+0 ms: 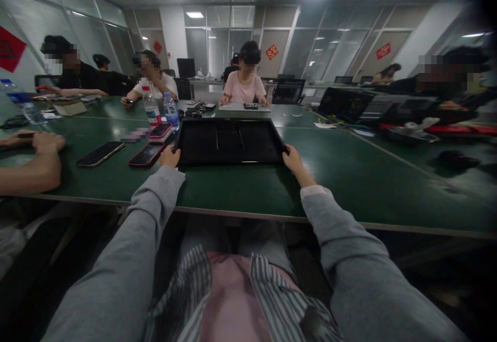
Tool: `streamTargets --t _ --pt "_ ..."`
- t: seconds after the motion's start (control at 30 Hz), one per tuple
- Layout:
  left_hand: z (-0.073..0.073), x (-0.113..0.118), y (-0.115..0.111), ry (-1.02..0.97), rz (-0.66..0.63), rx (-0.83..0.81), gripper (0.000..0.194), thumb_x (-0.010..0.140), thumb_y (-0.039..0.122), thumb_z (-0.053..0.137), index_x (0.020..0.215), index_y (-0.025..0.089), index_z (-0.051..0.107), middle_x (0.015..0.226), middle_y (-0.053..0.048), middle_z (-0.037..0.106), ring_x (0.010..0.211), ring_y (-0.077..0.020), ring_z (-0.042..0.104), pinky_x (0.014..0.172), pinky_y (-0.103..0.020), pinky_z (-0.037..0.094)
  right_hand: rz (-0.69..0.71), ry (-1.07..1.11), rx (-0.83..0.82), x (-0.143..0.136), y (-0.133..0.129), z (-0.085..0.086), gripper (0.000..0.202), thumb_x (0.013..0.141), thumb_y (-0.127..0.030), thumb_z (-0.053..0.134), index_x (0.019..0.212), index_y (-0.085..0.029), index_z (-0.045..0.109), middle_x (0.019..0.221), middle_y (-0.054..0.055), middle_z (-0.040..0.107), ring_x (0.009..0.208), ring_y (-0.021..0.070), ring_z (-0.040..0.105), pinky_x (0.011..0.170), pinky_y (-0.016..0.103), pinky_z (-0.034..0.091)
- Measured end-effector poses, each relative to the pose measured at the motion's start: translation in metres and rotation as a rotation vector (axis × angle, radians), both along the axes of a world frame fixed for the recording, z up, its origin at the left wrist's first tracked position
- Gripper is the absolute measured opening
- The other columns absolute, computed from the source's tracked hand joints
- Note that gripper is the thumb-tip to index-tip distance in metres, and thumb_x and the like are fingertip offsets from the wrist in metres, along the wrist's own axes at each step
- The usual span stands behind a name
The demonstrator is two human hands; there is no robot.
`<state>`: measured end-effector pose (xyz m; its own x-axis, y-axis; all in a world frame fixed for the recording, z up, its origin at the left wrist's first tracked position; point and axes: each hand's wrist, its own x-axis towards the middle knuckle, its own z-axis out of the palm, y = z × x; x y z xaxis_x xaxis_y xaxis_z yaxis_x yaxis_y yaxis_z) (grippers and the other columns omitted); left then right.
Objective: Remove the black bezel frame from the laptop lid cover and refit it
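Shallow black panel (194, 143), raised rim on its sides, sits over the green bench (349, 171) directly ahead of the wearer. Both hands grip it: left hand (170, 156) closed on the left edge by the near corner, thumb uppermost; right hand (292, 160) closed likewise on the right edge by the near corner. Fingers beneath are largely hidden. Cannot tell whether the panel rests flat or is slightly raised.

Edges and room: panel's near edge runs roughly parallel to the bench's near edge, with a strip of green surface between. Right of the right hand, a wide green stretch reaches to a seam, with coloured cables (338, 124) farther back. Left side is tighter: red-edged phone (147, 154) lies just beside the left hand, dark phone (101, 154) beyond it, then a neighbour's forearm (39, 168). Red-capped bottle (152, 108) and blue-capped bottle (171, 110) stand near the panel's far left corner. Across the bench, a co-worker in pink (244, 84) sits behind a pale flat panel (236, 107).

Writing: both bottles carry labels, lettering too small to read. Red diamond sign (272, 51) on the back wall bears gold characters, illegible at this distance.
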<state>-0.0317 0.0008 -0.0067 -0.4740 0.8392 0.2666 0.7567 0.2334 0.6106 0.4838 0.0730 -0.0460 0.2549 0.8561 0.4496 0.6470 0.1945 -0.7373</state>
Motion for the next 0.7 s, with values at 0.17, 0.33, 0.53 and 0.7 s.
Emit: streamTargets --t 0.17,0.33,0.53,0.7 --pt "-0.0031 -0.003 0.0029 0.021 -0.007 -0.002 0.049 0.094 0.037 0.056 0.139 0.019 0.062 0.137 -0.013 0.067 0.131 -0.0299 0.059 0.11 -0.041 0.044 -0.005 0.011 -0.008 -0.0006 -0.0019 0.0021 0.05 0.08 -0.023 0.055 0.129 -0.015 0.063 0.129 0.016 0.069 0.126 0.0323 0.062 0.114 0.053 0.044" --pt "-0.0007 -0.0012 0.001 0.018 -0.001 0.008 0.048 0.093 0.036 0.056 0.137 0.019 0.063 0.137 -0.013 0.067 0.131 -0.03 0.059 0.11 -0.041 0.043 0.007 -0.008 -0.004 0.0003 0.0001 0.0003 0.05 0.082 -0.026 0.056 0.13 -0.014 0.062 0.13 0.017 0.068 0.126 0.0324 0.062 0.114 0.052 0.044" --pt "0.0016 0.0001 -0.0017 0.014 -0.011 -0.011 0.049 0.093 0.035 0.056 0.138 0.019 0.062 0.137 -0.013 0.067 0.131 -0.0296 0.059 0.11 -0.041 0.043 0.006 0.004 0.003 -0.0002 -0.0006 0.0003 0.05 0.083 -0.027 0.055 0.131 -0.016 0.062 0.127 0.016 0.069 0.124 0.0327 0.062 0.113 0.054 0.044" --pt "0.0024 -0.0008 -0.0027 0.017 0.003 -0.011 0.049 0.093 0.037 0.056 0.137 0.018 0.061 0.134 -0.014 0.068 0.129 -0.0316 0.06 0.109 -0.042 0.043 -0.012 -0.012 -0.006 -0.0014 -0.0023 0.0021 0.051 0.08 -0.022 0.052 0.129 -0.014 0.063 0.129 0.017 0.069 0.125 0.0321 0.061 0.114 0.053 0.044"
